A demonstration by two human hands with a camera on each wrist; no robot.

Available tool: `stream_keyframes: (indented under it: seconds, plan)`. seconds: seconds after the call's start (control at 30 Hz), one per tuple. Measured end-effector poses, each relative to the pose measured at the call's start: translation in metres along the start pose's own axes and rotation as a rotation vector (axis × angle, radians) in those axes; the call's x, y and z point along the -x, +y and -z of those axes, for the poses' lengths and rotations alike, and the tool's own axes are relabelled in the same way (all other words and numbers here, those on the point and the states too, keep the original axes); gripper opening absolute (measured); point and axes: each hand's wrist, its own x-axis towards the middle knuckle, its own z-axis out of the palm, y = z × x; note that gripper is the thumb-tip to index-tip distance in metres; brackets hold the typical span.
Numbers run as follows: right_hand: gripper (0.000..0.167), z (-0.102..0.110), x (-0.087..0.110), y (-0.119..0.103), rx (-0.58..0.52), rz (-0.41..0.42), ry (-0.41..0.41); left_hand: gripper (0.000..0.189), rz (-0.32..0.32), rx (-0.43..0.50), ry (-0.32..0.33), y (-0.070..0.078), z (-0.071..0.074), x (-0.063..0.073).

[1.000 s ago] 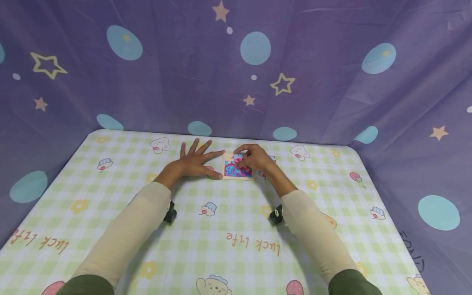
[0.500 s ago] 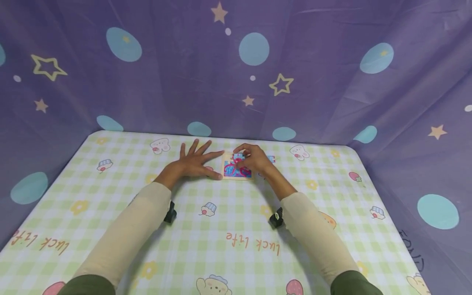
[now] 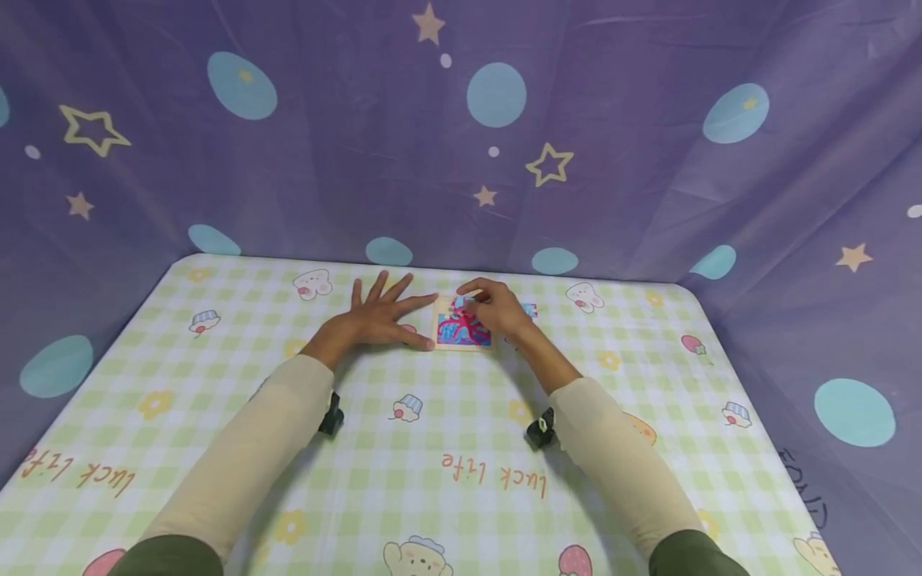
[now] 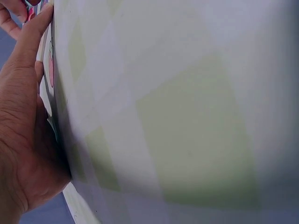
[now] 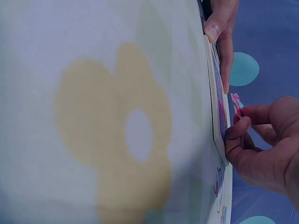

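Pink puzzle piece (image 5: 236, 101) pinched by right fingers (image 5: 258, 113) shows edgewise from right wrist; head view shows left fingers (image 3: 414, 304) splayed.

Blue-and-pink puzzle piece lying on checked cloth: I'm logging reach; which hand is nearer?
Right: the right hand is beside the piece; the left hand is across the pale wooden tray.
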Motion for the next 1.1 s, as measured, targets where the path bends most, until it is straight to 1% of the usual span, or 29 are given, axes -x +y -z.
stream_keyframes:
  seconds: [0.13,0.23,0.37,0.43,0.63,0.83,1.1]
  plan:
    - [0.019,0.000,0.001,-0.001,-0.022,-0.026,0.008,0.097,-0.006,-0.002,-0.002,0.001,0.001,0.000]
    - [0.016,0.001,0.004,-0.003,-0.028,-0.035,-0.004,0.096,-0.008,-0.006,0.001,0.000,0.001,0.000]
    - [0.015,0.002,0.008,-0.006,-0.010,-0.023,-0.014,0.097,-0.009,-0.006,-0.005,0.001,0.000,-0.001]
    - [0.017,0.002,0.010,-0.007,-0.018,-0.015,-0.016,0.098,-0.009,-0.004,-0.008,0.000,0.000,-0.001]
    - [0.017,0.004,0.015,-0.005,-0.082,-0.006,0.003,0.098,-0.013,0.000,-0.010,0.000,0.001,-0.001]
    - [0.017,0.005,0.019,-0.002,-0.152,-0.040,0.016,0.099,-0.004,0.003,-0.002,0.001,0.001,-0.001]
    - [0.015,0.010,0.026,-0.001,-0.170,-0.058,0.011,0.097,-0.006,0.011,0.008,0.000,0.000,0.000]
